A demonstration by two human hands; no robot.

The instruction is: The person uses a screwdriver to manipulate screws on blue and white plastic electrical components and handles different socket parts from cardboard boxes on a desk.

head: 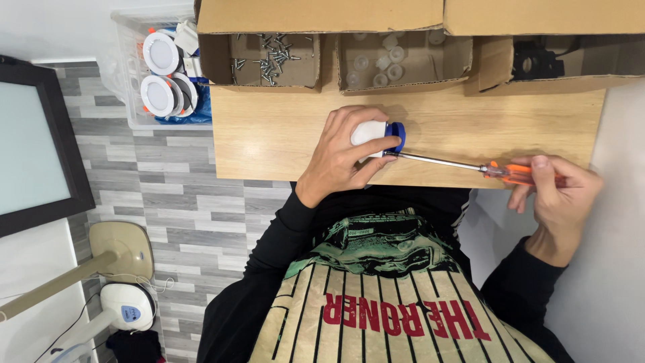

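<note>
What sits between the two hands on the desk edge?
Head view: the screwdriver's bare metal shaft spans it, from the white-and-blue part in the left hand to the orange handle in the right hand.

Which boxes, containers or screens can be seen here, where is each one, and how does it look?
Cardboard box: table's far edge, left; brown, holds screws.
Middle cardboard box: brown, holds pale round parts.
Right cardboard box: brown, holds a black part.
Clear plastic bin: left of table, round white lamps inside.
Screen: far left, black frame, pale.
</note>
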